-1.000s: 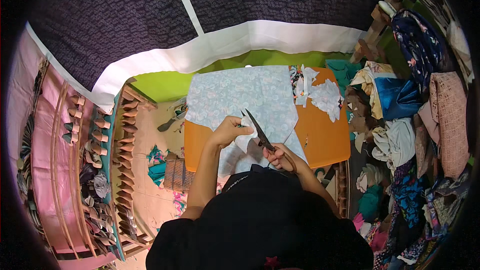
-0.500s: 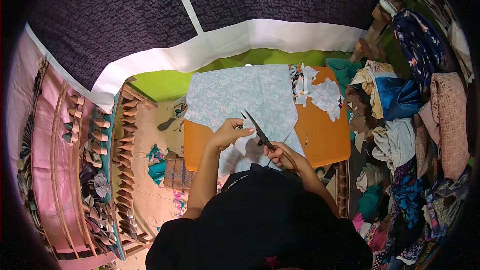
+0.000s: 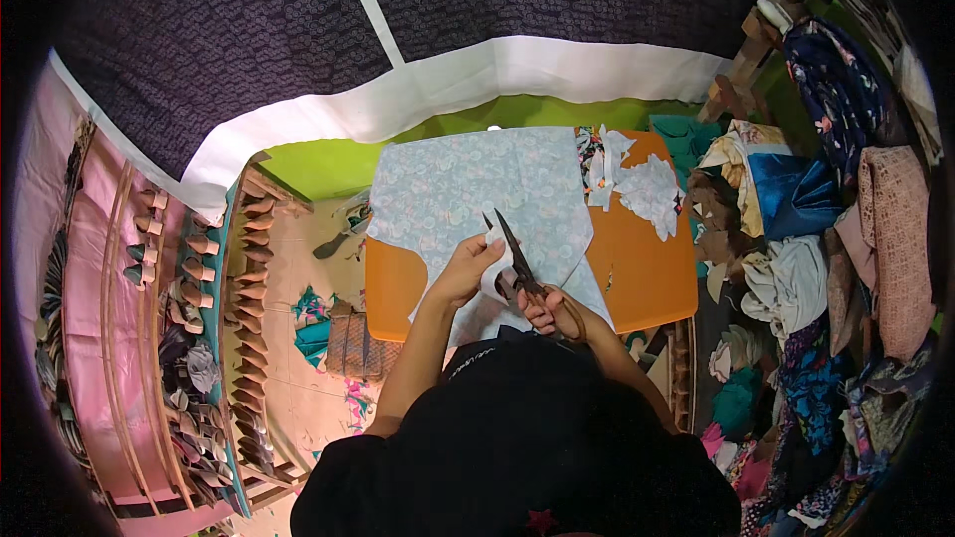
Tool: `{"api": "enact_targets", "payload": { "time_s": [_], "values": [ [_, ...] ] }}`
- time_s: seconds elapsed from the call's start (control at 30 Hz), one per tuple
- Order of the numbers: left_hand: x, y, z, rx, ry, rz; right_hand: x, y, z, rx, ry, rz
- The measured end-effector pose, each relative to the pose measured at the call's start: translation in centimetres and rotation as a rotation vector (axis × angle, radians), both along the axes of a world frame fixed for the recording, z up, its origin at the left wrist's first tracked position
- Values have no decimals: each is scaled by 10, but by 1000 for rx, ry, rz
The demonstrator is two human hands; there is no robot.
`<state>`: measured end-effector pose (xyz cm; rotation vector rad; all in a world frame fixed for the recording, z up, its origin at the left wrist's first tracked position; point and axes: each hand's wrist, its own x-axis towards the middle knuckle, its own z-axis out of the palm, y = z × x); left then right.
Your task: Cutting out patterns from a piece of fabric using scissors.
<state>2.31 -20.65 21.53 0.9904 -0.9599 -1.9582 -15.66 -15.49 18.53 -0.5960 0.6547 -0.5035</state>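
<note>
Before us stood the orange table (image 3: pixel 652 288), mostly covered by the pale floral cloth (image 3: pixel 477 179), with crumpled white scraps (image 3: pixel 649 197) lying on the bare orange at its right side. Over the near part of the cloth we had dark scissors (image 3: pixel 519 261), their blades slightly parted and pointing away from us, the handles wrapped firmly in our right hand (image 3: pixel 545 310). Just beside the blades, our left hand (image 3: pixel 473 267) had its fingers closed on a small white piece (image 3: pixel 491 280), which reached toward the scissors.
</note>
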Motion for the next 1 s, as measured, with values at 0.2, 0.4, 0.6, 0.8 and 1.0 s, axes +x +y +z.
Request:
{"api": "enact_targets", "payload": {
  "time_s": [0.2,0.4,0.6,0.8,1.0],
  "values": [
    [-2,-2,-8,21,101,13,0,-2,-10,8,-134,2],
    [3,-6,-11,32,51,-15,-2,-1,-7,-94,-43,8],
    [4,-9,-6,-117,-130,-36,0,-2,14,-156,145,24],
    [11,-11,-15,-163,-279,-48,-2,-1,18,-128,123,-9],
    [14,-14,-10,-68,-325,-128,-3,-5,0,49,111,-16]
  ]
}}
